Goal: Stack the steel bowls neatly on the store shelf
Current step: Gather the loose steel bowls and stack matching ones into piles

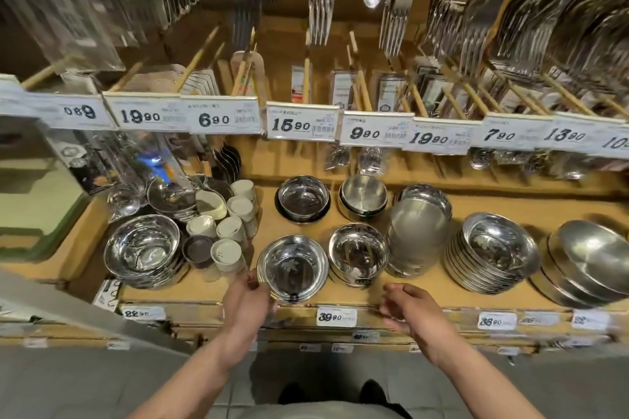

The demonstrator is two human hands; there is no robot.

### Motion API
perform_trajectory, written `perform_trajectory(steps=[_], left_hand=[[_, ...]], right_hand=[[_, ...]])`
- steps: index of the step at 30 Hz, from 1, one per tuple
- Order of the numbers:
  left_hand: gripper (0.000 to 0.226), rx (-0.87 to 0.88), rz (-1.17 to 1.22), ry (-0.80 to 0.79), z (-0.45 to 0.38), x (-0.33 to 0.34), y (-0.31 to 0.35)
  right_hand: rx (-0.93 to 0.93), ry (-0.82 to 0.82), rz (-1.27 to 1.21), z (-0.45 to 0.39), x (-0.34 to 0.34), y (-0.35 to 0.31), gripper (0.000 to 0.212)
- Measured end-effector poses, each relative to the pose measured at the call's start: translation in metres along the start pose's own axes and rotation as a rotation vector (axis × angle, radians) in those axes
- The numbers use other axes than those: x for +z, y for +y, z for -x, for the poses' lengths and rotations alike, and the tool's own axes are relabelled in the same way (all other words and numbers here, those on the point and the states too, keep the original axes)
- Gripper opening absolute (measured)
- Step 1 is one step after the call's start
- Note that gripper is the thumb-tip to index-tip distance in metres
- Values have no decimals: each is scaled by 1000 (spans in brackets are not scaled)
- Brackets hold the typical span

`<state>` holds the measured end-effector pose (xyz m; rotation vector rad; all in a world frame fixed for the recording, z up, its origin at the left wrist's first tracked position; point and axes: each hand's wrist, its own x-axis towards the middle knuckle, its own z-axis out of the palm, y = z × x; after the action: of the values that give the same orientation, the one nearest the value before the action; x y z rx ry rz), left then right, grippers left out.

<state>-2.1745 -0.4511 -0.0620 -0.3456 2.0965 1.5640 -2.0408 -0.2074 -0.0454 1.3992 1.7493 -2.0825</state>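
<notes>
While the left hand (246, 296) pinches the near-left rim of the front steel bowl (292, 268) at the shelf (204, 289) edge, the right hand (405, 308) hangs loosely curled and empty — just right of that bowl. The neighbouring bowl (358, 253) sits immediately right — the likely stacking partner, nearer the right hand.

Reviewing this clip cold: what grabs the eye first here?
The left hand grips the rim of a shiny steel bowl at the shelf's front edge, while the right hand hovers empty beside it. Above runs a row of price tags, with forks hanging overhead.
</notes>
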Motion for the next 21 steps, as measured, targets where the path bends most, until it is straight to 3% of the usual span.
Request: perform_trajectory(steps=[12,17,21], left_hand=[[21,-51,-66,117,-28,13,7],[25,72,-296,143,-21,15,10],[38,283,-369,97,5,18,8]], right_hand=[[40,36,-68,-20,23,-12,26],[46,42,-110,-29,30,-23,24],[60,84,-97,-37,35,-20,10]])
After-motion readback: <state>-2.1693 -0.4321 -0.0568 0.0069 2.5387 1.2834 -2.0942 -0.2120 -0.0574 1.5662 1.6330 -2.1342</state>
